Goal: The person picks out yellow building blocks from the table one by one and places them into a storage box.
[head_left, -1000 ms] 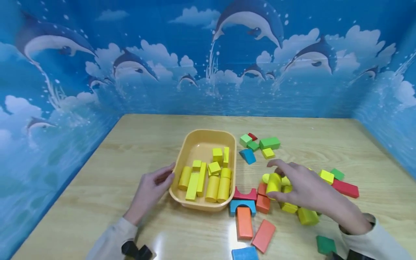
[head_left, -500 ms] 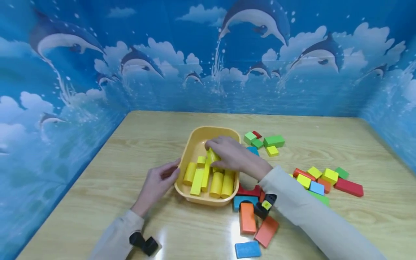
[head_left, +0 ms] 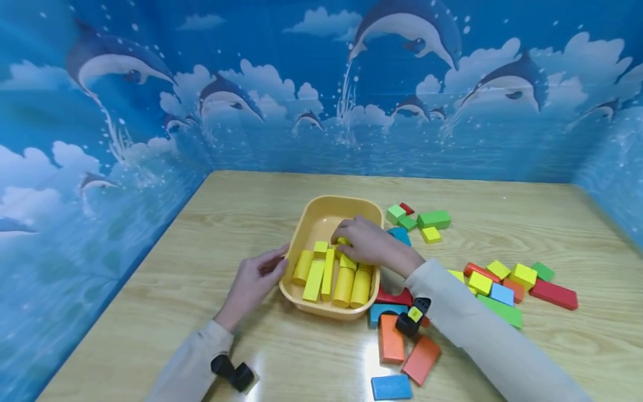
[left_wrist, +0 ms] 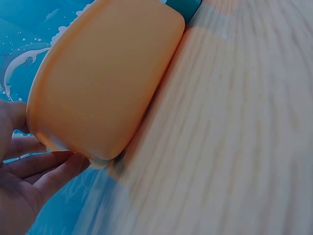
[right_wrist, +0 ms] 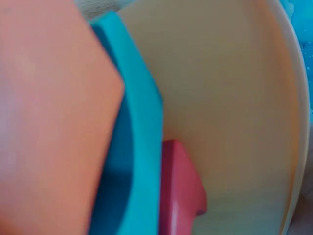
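My left hand rests at the left side of a tan plastic bin, its fairly straight fingers and thumb touching the outer wall. The left wrist view shows these fingers against the bin's end. Several yellow blocks lie inside, among them cylinders and a flat long block. My right hand reaches over the bin's right rim, fingers bent and pinching a yellow block low among the others. That block is mostly hidden, so its shape is unclear. The right wrist view does not show the hand.
Beside the bin lie a red arch, a blue arch, orange blocks and a blue block. Green blocks sit behind. A mixed group with a dark red block is at right, partly behind my right sleeve.
My right hand has carried a yellow cylinder left from the pile into the bin, then lowered slightly and shifted right within it. The left hand stays at the bin. The head view has turned slightly.
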Motion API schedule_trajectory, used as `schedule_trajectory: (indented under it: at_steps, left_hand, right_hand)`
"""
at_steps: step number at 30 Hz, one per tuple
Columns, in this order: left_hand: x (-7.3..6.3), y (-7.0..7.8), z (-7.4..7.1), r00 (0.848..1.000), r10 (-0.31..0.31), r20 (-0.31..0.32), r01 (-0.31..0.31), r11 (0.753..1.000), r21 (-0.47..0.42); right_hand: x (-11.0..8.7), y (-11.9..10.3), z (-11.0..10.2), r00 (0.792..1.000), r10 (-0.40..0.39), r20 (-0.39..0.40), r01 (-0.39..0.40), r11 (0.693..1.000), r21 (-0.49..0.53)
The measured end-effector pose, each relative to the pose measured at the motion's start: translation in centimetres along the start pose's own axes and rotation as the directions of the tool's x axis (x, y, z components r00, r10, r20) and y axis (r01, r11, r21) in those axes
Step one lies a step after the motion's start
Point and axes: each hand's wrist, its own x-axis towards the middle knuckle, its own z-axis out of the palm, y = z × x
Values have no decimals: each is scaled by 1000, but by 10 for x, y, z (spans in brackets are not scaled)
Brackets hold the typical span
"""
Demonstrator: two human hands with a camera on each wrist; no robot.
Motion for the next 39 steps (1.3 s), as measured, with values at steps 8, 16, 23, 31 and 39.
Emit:
schedule_trajectory:
  at_steps: [8,16,23,31,39]
  left_hand:
    - [1,0,1,1000,6,2,-6,1000,-10]
    - [1,-2,1,1000,26,7,-25,1000,-8]
    - [1,-1,1,1000,20,14,-20,1000,2]
    - [1,0,1,1000,6,12,-6,1000,-3]
    - [2,-2,2,1000,20,8,-20,1000,-2]
  right_hand:
    - [-8,-2,-2,988,30,152,-32,999,11]
    - [-26,3,-20,1000,19,-21,-15,984,179]
    - [-85,27,-51,973,169,-160,-137,971,195]
    - [-161,59,-48,950,281,-134,-275,960,59]
    - [-212,71,-20,952,263,-154,-267,964,-5]
